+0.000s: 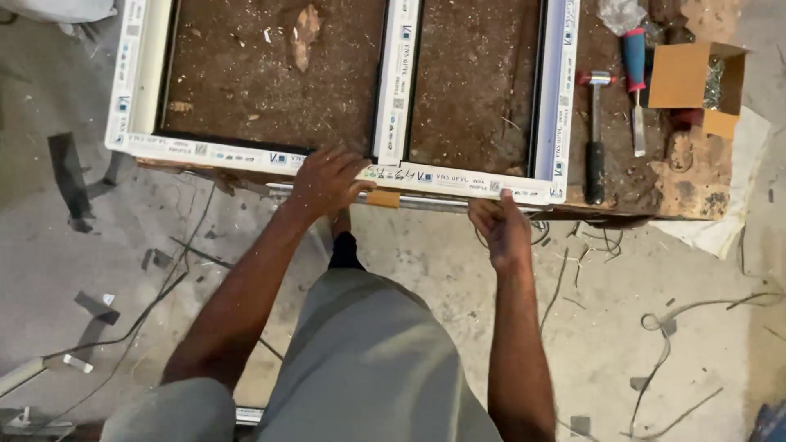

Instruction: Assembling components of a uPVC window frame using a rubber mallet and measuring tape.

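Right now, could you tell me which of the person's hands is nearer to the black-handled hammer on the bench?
Right. The right hand pinches the white frame's lower edge, a short way left of the hammer. The left hand rests on that edge much farther left, past the frame's centre bar.
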